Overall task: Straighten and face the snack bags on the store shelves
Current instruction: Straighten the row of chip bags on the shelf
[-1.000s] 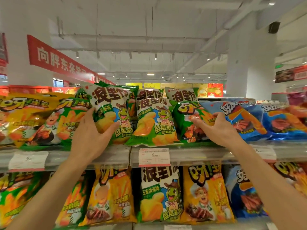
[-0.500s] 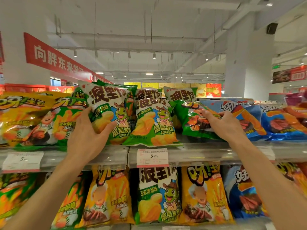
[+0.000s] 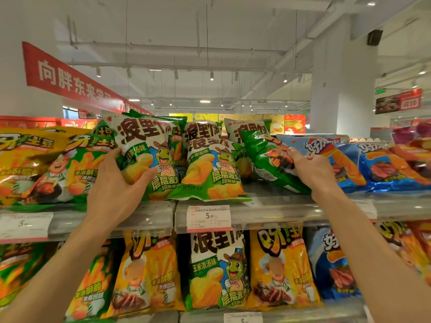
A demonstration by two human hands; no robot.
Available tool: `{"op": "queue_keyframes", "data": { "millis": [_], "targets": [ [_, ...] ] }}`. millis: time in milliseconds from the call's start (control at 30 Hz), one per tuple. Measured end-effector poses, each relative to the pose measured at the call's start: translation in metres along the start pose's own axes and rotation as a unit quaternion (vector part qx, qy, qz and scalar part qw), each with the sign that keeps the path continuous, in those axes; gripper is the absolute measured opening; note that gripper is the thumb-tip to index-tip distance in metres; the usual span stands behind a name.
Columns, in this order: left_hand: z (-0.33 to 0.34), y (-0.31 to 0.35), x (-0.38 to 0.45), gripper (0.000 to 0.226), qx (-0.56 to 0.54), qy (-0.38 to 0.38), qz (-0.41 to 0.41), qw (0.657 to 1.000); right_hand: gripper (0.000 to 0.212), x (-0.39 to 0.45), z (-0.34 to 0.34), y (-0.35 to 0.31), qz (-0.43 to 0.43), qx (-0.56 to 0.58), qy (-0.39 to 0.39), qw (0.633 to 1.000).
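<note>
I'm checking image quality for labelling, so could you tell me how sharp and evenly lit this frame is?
Head view: wide-angle bending bows the clear-fronted metal shelf edge; the centre is sharp, with the white price tag legible; the far-left yellow snack bags smear; ceiling lights give even light and mild glare on the glossy blue snack bags.

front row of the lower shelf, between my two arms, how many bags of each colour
green bag: 1
yellow bags: 2
white-and-green frog bag: 1
blue bag: 1
total: 5
</note>
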State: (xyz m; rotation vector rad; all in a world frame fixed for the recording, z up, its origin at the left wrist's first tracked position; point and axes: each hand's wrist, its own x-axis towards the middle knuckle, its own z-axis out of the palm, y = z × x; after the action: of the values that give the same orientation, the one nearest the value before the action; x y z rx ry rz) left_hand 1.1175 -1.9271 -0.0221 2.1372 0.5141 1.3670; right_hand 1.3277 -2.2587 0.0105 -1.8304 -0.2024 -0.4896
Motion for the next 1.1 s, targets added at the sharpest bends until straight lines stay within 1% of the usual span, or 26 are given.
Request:
{"op": "queue_keyframes", "data": {
  "millis": [67, 233, 367, 567, 633, 800, 933, 1100],
  "targets": [
    [0.0, 0.0, 0.0, 0.096, -0.017, -0.002, -0.004, 1.0, 0.062, 0.0, 0.001, -0.001, 0.003, 0.026, 0.002, 1.0],
    [-0.001, 0.002, 0.002, 0.094, -0.046, 0.004, -0.003, 0.999, 0.06, -0.006, 0.009, 0.005, -0.045, 0.014, 0.021, 0.999],
    [-0.004, 0.008, 0.006, 0.092, -0.051, 0.028, 0.029, 0.998, 0.062, -0.017, 0.014, 0.006, -0.097, 0.029, 0.025, 0.995],
    [-0.022, 0.018, 0.021, 0.089, -0.076, 0.058, 0.065, 0.993, 0.065, -0.04, 0.014, -0.011, -0.153, 0.055, 0.03, 0.986],
    [-0.033, 0.016, 0.025, 0.089, -0.075, 0.06, 0.066, 0.993, 0.065, -0.051, 0.016, -0.023, -0.174, 0.055, 0.029, 0.983],
    [-0.063, 0.006, 0.027, 0.088, -0.115, 0.061, 0.051, 0.99, 0.061, -0.082, 0.033, -0.069, -0.225, 0.046, 0.012, 0.973],
    [-0.092, -0.008, 0.032, 0.081, -0.122, 0.08, 0.062, 0.987, 0.06, -0.106, 0.066, -0.108, -0.243, 0.039, 0.001, 0.969],
    [-0.118, -0.026, 0.044, 0.082, -0.134, 0.085, 0.06, 0.986, 0.063, -0.124, 0.116, -0.145, -0.262, -0.016, -0.011, 0.965]
  ]
}}
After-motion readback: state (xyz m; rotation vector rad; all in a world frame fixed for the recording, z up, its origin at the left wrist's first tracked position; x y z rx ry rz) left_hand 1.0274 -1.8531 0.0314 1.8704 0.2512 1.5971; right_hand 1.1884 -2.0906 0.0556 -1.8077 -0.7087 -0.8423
